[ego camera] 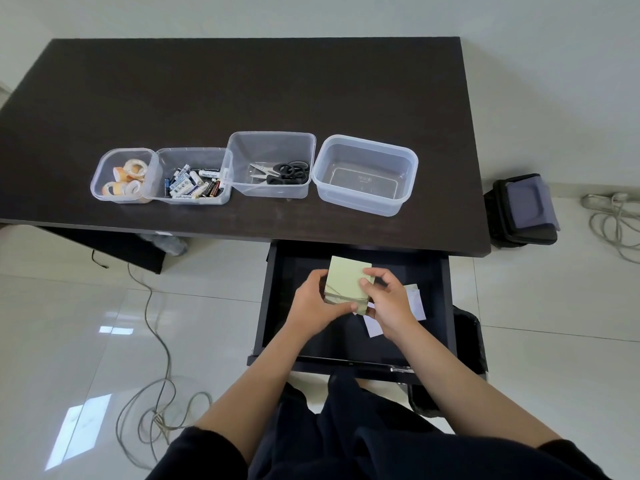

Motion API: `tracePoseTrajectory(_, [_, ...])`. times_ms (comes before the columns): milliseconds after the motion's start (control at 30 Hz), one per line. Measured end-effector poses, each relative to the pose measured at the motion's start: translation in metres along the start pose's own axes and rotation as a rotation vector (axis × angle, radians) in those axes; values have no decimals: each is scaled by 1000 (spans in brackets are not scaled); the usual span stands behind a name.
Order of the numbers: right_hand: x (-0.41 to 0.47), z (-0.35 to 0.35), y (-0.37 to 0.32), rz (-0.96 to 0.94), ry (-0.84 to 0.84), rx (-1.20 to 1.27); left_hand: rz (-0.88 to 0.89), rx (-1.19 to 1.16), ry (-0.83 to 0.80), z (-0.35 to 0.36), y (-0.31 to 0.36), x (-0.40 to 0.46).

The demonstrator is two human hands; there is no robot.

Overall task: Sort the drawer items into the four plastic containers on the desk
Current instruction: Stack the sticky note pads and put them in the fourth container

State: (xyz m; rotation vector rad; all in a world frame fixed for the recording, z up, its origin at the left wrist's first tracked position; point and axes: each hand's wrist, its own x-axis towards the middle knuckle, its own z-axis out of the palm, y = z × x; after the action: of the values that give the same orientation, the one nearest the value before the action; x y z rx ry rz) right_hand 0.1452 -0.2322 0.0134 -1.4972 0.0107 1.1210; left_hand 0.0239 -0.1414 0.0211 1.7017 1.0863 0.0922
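Above the open dark drawer (440, 299) both my hands hold a stack of pale green sticky notes (346, 280). My left hand (313, 304) grips its left and lower edge; my right hand (388, 299) pinches its right side. White paper slips (417, 301) lie in the drawer under my right hand. On the dark desk (242, 91) stand the plastic containers in a row: one with tape rolls (124, 174), one with batteries (194, 178), one with black scissors (273, 164), and an empty one (365, 173) at the right.
A black bin with a grey lid (523, 209) stands on the floor right of the desk, beside a coiled white cable (613, 223). Grey cables (156, 407) trail over the tiled floor at the left. Another black bin (467, 341) sits by the drawer's right side.
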Motion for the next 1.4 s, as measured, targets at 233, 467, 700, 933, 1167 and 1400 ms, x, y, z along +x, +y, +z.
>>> tracePoseTrajectory(233, [2, -1, 2, -13, 0, 14, -65, -41, 46, -2, -8, 5])
tracePoseTrajectory(467, [3, 2, 6, -12, -4, 3, -177, -149, 118, -3, -13, 2])
tracePoseTrajectory(700, [4, -2, 10, -78, -1, -48, -240, -321, 46, -9, -9, -2])
tracePoseTrajectory(933, [3, 1, 8, -258, 34, -127, -231, -535, -10, -6, -10, -10])
tracePoseTrajectory(1167, [4, 4, 13, -337, -25, -261, -209, -637, 47, -5, -11, -10])
tracePoseTrajectory(1400, [5, 5, 18, -330, -44, -279, -229, -658, 65, -5, -12, -12])
